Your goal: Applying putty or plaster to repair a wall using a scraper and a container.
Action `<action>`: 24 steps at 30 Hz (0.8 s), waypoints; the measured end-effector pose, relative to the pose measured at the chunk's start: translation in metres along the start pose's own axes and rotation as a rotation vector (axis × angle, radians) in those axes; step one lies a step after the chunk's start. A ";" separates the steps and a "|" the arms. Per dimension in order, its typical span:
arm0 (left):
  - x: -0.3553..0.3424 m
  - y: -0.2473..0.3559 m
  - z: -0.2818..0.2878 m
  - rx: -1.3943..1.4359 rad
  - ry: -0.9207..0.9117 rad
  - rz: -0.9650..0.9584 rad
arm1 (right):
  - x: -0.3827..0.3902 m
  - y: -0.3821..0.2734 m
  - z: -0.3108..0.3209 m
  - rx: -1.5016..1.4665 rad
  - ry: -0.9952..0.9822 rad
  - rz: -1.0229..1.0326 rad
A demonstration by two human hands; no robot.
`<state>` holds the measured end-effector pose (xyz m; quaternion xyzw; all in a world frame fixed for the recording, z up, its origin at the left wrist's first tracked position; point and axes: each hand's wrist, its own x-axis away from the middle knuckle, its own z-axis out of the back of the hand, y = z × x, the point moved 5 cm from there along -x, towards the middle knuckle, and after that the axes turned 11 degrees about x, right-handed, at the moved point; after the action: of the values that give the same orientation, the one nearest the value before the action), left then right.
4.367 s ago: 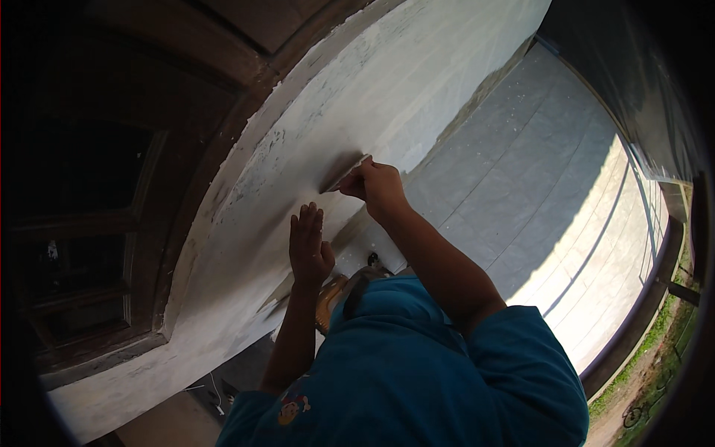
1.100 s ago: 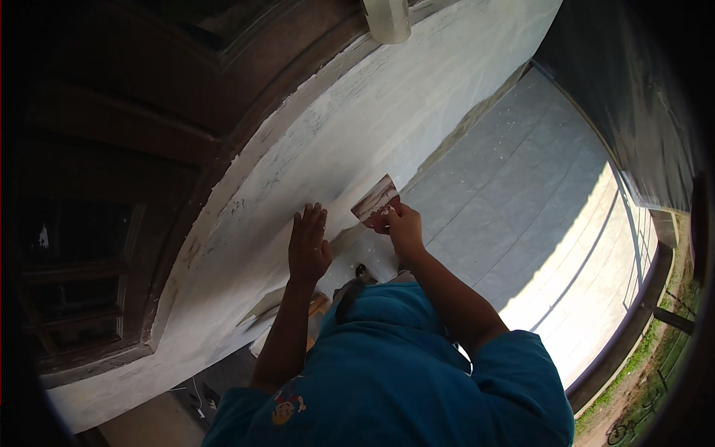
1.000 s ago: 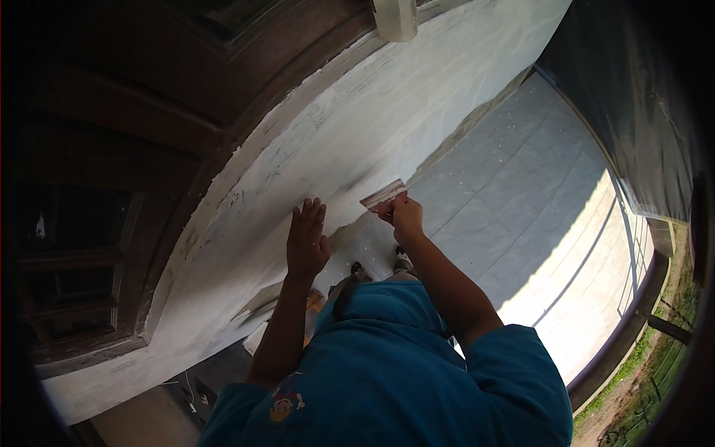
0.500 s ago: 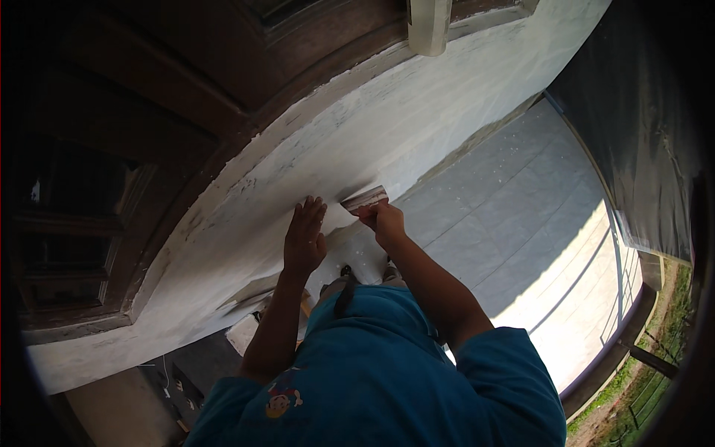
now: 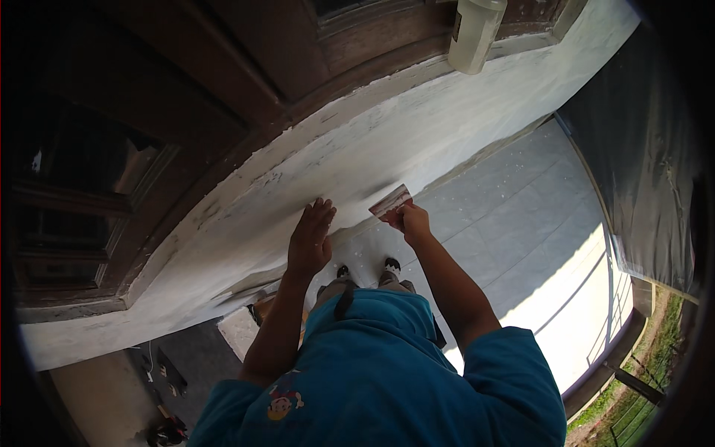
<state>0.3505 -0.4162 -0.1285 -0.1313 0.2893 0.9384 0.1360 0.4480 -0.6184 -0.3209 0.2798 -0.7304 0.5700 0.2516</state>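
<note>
My right hand [image 5: 411,222] grips a putty knife [image 5: 391,202] with a wide blade smeared whitish. The blade stands close to the pale wall [image 5: 328,179]; whether it touches the surface I cannot tell. To its left, my left hand [image 5: 311,238] is open, fingers straight and together, with the tips at the wall and nothing held. The wall is coated in uneven white, with dark scuffs and rough patches along its upper edge under the brown wooden window frame [image 5: 261,123].
A translucent plastic container [image 5: 477,33] stands on the sill at the top. Grey floor tiles [image 5: 484,216] bear white spots. Dark sheeting [image 5: 640,156] hangs at the right. Tools [image 5: 171,428] lie at lower left, near a pale box-like object [image 5: 238,331].
My right hand and the putty knife have moved right, slightly away from my left hand. The left hand stays at the wall. The view has shifted, showing more of both shoes.
</note>
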 end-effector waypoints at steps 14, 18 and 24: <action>0.002 -0.001 -0.003 -0.029 -0.007 0.016 | 0.043 -0.001 0.020 -0.036 0.106 0.230; 0.002 0.000 -0.001 -0.010 0.004 -0.004 | 0.036 -0.032 0.016 0.131 0.170 0.433; 0.003 0.003 0.006 0.004 -0.024 -0.027 | 0.054 -0.055 -0.002 -0.045 0.300 0.588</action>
<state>0.3453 -0.4147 -0.1228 -0.1235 0.2877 0.9375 0.1522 0.4473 -0.6339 -0.2453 -0.0355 -0.7470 0.6370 0.1872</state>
